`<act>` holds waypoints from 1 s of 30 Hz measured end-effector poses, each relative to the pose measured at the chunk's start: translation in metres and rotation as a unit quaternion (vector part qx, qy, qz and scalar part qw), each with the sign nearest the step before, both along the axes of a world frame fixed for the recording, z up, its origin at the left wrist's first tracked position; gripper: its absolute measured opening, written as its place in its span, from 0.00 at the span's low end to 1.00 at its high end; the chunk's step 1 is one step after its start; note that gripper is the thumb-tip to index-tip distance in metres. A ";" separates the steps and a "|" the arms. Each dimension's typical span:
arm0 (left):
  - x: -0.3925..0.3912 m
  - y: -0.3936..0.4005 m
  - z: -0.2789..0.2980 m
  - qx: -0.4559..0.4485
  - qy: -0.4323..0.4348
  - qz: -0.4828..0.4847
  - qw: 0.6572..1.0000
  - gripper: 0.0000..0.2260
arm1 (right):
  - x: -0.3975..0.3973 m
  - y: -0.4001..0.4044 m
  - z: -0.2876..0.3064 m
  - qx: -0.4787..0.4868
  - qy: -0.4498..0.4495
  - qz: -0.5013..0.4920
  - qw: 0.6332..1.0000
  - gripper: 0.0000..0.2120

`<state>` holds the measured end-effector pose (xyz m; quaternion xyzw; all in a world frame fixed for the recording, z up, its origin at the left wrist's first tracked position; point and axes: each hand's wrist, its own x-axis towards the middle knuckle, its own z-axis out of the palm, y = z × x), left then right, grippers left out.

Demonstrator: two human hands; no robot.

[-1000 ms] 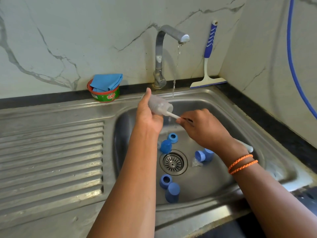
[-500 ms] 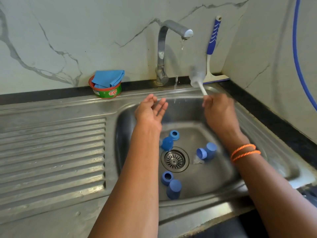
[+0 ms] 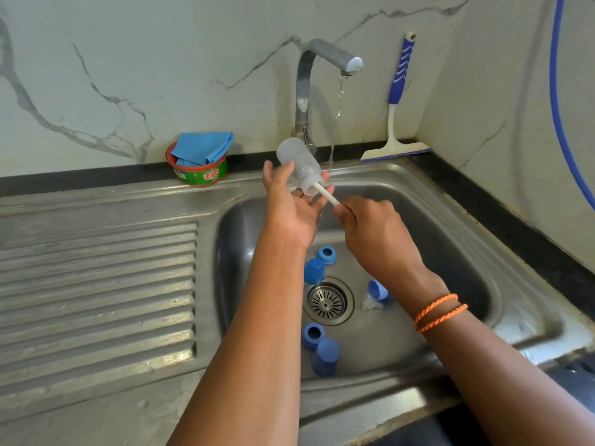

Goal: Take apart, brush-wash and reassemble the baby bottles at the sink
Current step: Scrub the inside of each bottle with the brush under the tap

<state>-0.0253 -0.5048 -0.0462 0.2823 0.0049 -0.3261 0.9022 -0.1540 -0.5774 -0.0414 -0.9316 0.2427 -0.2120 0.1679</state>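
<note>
A clear baby bottle (image 3: 297,162) lies tilted in my left hand (image 3: 289,207), held between thumb and fingertips, just left of the running water. My right hand (image 3: 373,233) grips the white handle of a bottle brush (image 3: 325,193), whose head is inside the bottle. On the floor of the sink (image 3: 450,252) lie several blue bottle parts: a ring (image 3: 325,254), a cap (image 3: 314,270), another cap (image 3: 376,289) beside a clear nipple (image 3: 370,302), and a ring (image 3: 312,334) touching a cap (image 3: 326,355).
The faucet (image 3: 322,56) runs a thin stream (image 3: 336,123) into the basin, above the drain strainer (image 3: 326,300). A soap tub (image 3: 198,173) with a blue cloth stands at the back. A squeegee (image 3: 399,91) leans on the wall. The ribbed drainboard (image 3: 96,284) lies left.
Half a second ago my right hand held the bottle on the brush up by the tap and my left hand was open. Now the bottle is lower and my left hand holds it.
</note>
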 end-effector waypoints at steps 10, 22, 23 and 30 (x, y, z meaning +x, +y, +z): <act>-0.010 0.002 0.006 0.049 0.010 -0.033 0.998 0.20 | 0.000 0.000 0.003 -0.043 0.043 -0.049 0.997 0.15; -0.005 0.009 0.010 0.121 0.029 -0.002 0.992 0.29 | -0.013 -0.006 0.007 0.030 0.025 0.079 0.996 0.20; -0.005 0.009 0.009 0.140 0.034 0.002 0.990 0.27 | -0.013 -0.004 0.007 0.028 0.022 0.074 0.997 0.19; 0.003 0.009 0.001 0.155 0.043 0.052 0.986 0.29 | -0.006 0.009 0.001 -0.002 0.022 0.016 1.000 0.18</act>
